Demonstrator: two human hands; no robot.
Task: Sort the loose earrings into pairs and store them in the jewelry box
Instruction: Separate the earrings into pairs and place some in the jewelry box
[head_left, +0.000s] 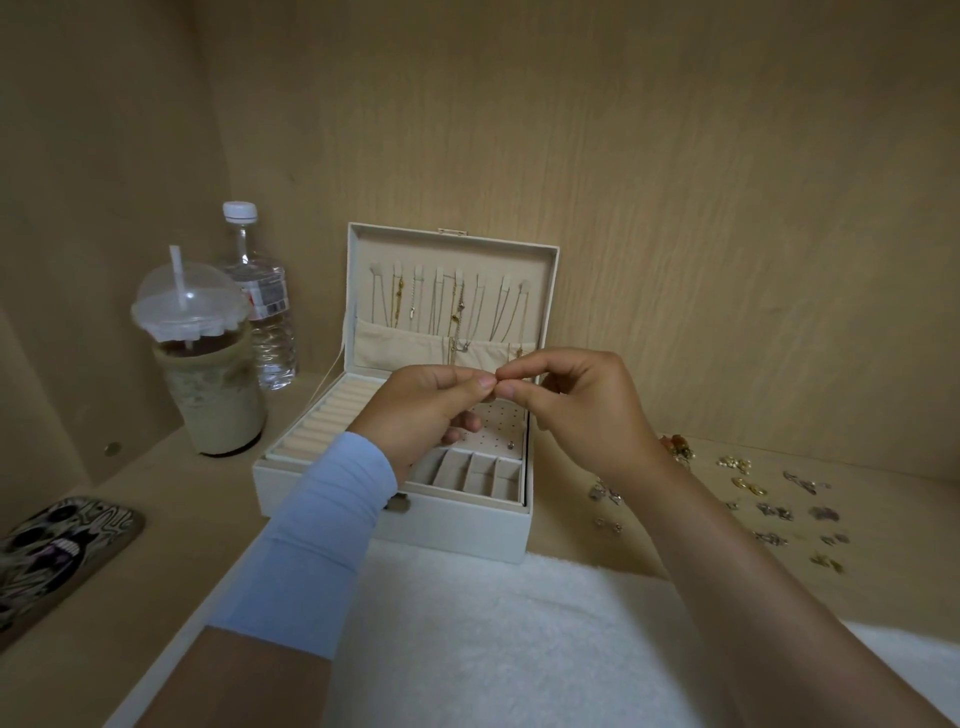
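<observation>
A white jewelry box (457, 525) stands open at the middle of the wooden shelf, with necklaces hanging in its raised lid (452, 291). Above the box, my left hand (426, 405) and my right hand (576, 400) meet fingertip to fingertip and pinch something tiny between them, too small to make out. Under my hands lies the box's perforated earring panel (493, 431) with one small stud (511, 445) in it. Several loose earrings (769, 504), gold and silver, lie scattered on the shelf to the right of the box.
An iced drink cup (208, 374) with a dome lid and straw and a water bottle (262, 306) stand left of the box. A patterned phone (57, 556) lies at the far left. A white fluffy towel (493, 639) covers the front. Wooden walls close in behind and at the left.
</observation>
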